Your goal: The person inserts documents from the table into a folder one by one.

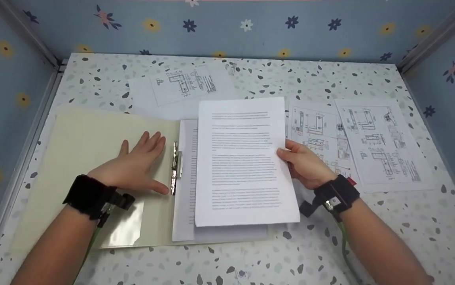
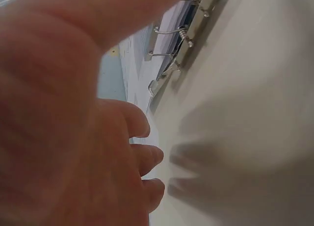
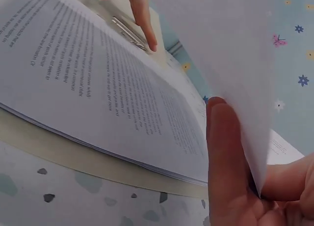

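A cream file folder [image 1: 93, 130] lies spread on the table, with a metal clip [image 1: 174, 168] along its spine. Printed pages [image 1: 184, 190] sit in its right half, under the clip's edge. Over them my right hand [image 1: 308, 162] holds up a printed sheet [image 1: 243, 162], pinching its right edge between thumb and fingers. In the right wrist view that sheet [image 3: 230, 49] stands raised above the page stack [image 3: 98, 84]. My left hand [image 1: 132, 166] is spread over the folder's left cover, thumb close beside the clip. Its fingers [image 2: 147, 160] hold nothing in the left wrist view.
A sheet with a technical drawing [image 1: 184, 87] lies behind the folder, partly under it. Two more drawing sheets [image 1: 318, 130] [image 1: 385, 146] overlap to the right, near my right hand. Flower-patterned panels [image 1: 227, 27] border the speckled table [image 1: 310, 79] at the back and sides.
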